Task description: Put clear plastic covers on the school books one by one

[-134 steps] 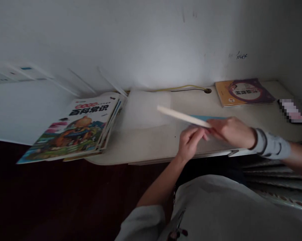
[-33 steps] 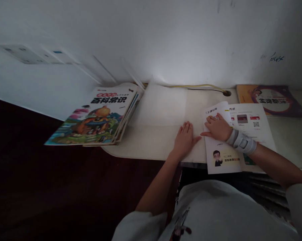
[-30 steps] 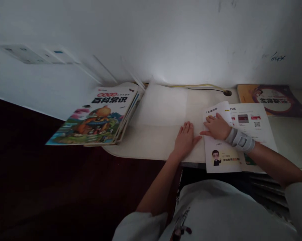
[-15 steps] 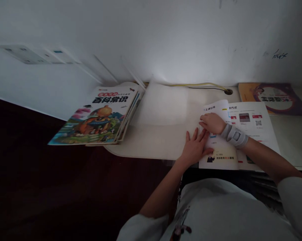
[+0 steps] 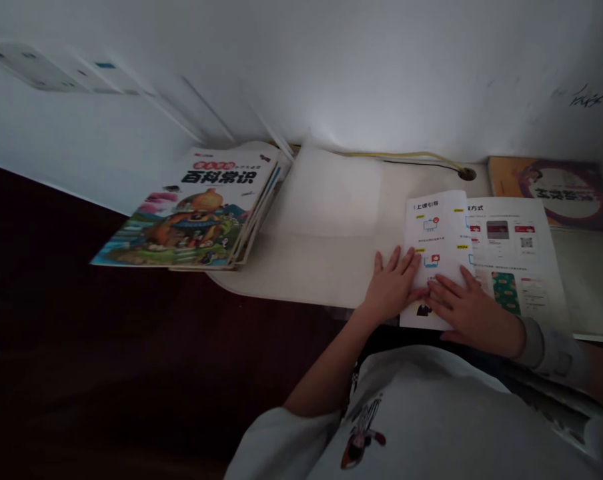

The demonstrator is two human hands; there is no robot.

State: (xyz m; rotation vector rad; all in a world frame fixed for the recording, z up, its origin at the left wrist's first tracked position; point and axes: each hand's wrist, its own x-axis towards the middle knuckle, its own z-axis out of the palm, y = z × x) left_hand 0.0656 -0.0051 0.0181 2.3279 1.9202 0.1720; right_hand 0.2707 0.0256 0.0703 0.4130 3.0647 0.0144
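hands (image 5: pixel 391 290) (image 5: pixel 479 319) on booklet (image 5: pixel 484 257) — cable (image 5: pixel 411 155) in hole (image 5: pixel 466 175)

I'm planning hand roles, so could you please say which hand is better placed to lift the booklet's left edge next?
Probably the left hand: it spans the left edge of the booklet, fingers spread. The right hand is farther from that edge, over the lower middle.

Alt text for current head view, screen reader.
A person's bare left hand spans the left edge of an open white printed booklet, and the right hand lies across its lower part, on a pale desk. A stack of books with a colourful illustrated top cover lies at picture left; an orange-and-purple book lies beyond the booklet.
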